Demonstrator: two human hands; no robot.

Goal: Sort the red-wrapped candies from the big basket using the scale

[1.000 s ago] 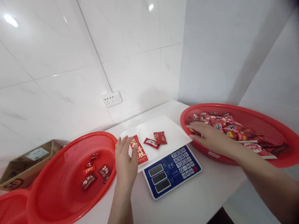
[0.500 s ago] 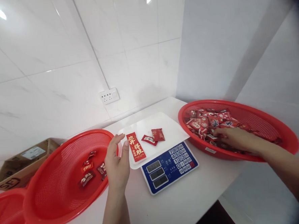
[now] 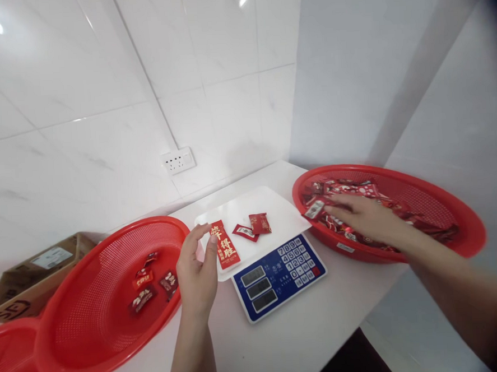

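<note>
My right hand (image 3: 362, 215) pinches a small red snack packet with a white label (image 3: 315, 209) at the near-left rim of the right red basket (image 3: 466, 234). Many wrapped snacks (image 3: 349, 188) lie in that basket, below and behind the hand. At the left edge of the white scale pan (image 3: 266, 202), my left hand (image 3: 198, 270) has thumb and fingers apart. Its tips reach the edge of a long red packet with gold writing (image 3: 226, 247); whether they touch it I cannot tell. Two small red packets (image 3: 260, 223) lie overlapping on the pan.
The scale's blue keypad and display panel (image 3: 279, 279) faces me on the white table (image 3: 258, 348). Left of it a red basket (image 3: 95, 296) holds several snack packets. Another red basket (image 3: 10, 357) and a cardboard box (image 3: 43, 268) stand further left. A tiled wall closes the back.
My right hand has risen from among the snacks and moved left, now with a small red packet in its fingers. My left hand has hardly moved.
</note>
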